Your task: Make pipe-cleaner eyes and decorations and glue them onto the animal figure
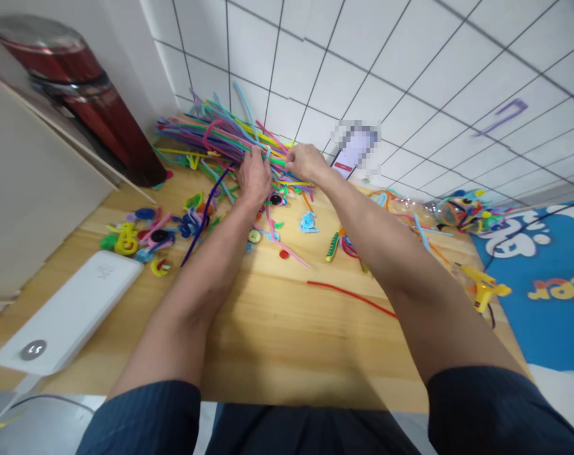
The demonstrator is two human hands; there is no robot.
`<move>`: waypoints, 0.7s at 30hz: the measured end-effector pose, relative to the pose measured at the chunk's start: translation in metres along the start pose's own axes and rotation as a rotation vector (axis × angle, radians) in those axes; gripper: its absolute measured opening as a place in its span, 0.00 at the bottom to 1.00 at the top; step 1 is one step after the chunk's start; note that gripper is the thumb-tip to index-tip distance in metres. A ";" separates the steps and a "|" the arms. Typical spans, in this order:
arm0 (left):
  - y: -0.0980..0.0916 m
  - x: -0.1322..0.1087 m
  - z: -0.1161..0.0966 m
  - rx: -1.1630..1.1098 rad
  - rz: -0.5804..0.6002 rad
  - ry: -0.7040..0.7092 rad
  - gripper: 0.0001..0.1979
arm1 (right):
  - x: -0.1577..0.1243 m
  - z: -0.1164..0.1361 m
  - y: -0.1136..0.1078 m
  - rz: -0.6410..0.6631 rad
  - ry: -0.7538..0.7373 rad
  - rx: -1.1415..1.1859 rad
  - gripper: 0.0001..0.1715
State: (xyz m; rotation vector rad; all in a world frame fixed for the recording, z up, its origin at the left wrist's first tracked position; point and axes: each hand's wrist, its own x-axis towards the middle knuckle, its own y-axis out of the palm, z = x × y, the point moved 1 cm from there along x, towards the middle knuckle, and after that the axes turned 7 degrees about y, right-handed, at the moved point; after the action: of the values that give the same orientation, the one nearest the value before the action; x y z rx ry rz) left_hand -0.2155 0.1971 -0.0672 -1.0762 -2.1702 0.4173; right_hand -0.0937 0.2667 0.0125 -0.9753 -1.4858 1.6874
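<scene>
— What are your hands on?
— My left hand (255, 175) curls its fingers into the fuzzy pipe-cleaner pile (211, 136) at the far edge of the wooden table (277, 328). My right hand (306, 163) is closed beside it, pinching a green stem (278, 162).
— Any writing?
— Cut-off letters on the blue mat (543, 316), unreadable. A smooth white device (69, 309) lies left, a yellow glue gun (482, 288) right.

There is just the one view, from a camera on the person's head, facing forward and tipped steeply down over the wooden desk (277, 328). It sits close. The left hand (255, 174) and right hand (306, 163) reach mid-frame, the tiled wall (410, 57) rises behind, and a blue mat (543, 303) edges the right side.
</scene>
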 end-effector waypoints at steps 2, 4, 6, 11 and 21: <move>0.001 0.001 0.002 -0.016 0.004 -0.001 0.11 | 0.004 -0.003 -0.005 -0.060 0.042 -0.015 0.16; 0.002 0.002 0.004 -0.036 0.011 -0.007 0.11 | 0.007 -0.007 -0.013 -0.070 0.017 -0.018 0.14; 0.003 0.003 0.008 -0.071 0.011 -0.007 0.11 | 0.008 -0.017 -0.025 -0.085 -0.017 -0.024 0.12; 0.007 0.006 0.018 -0.092 -0.004 0.016 0.14 | -0.016 -0.061 -0.066 -0.157 -0.015 -0.089 0.10; 0.003 0.010 0.016 -0.046 -0.076 0.002 0.14 | -0.235 -0.135 -0.148 -0.309 0.065 -0.064 0.11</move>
State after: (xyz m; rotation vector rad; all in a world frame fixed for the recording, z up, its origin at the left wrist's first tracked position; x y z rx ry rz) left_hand -0.2292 0.2070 -0.0757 -1.0148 -2.2203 0.3333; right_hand 0.1407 0.1467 0.1734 -0.7788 -1.5655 1.3839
